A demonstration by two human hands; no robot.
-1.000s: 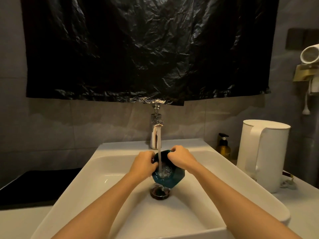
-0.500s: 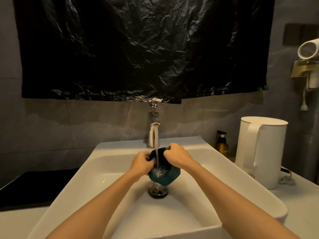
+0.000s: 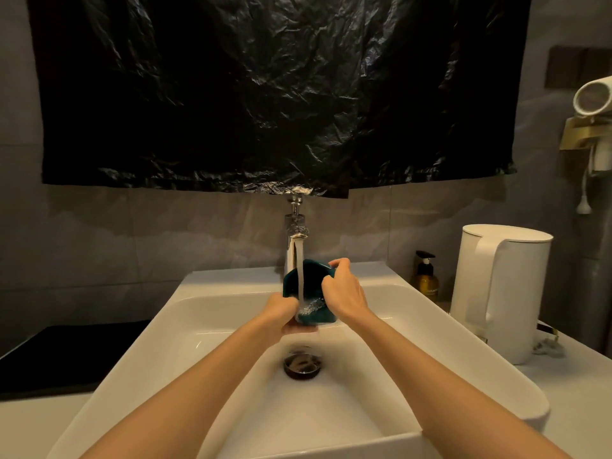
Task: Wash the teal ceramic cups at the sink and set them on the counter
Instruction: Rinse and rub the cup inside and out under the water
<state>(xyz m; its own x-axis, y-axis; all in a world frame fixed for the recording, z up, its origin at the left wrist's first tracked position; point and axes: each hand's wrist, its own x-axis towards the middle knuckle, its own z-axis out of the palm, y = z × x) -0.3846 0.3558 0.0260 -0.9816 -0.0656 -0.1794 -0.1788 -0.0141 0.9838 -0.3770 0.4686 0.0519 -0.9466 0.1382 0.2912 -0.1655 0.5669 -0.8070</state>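
Note:
A teal ceramic cup [image 3: 313, 276] is held over the white sink [image 3: 205, 313], tilted with its mouth toward me, under the running stream from the chrome faucet [image 3: 294, 246]. My left hand [image 3: 281, 314] grips the cup from below at its lower left. My right hand [image 3: 344, 289] holds its right rim, fingers curled over the edge. Water splashes inside the cup and runs down toward the drain [image 3: 303, 362]. No other teal cup shows.
A white electric kettle [image 3: 500, 289] stands on the counter right of the sink, with an amber pump bottle [image 3: 426, 278] behind it. A black mat [image 3: 59, 356] lies on the counter to the left. Black plastic sheeting [image 3: 265, 94] covers the wall above.
Both hands have lifted the cup higher, closer to the spout, and tipped it more upright on its side. My left hand has slid under the cup's base.

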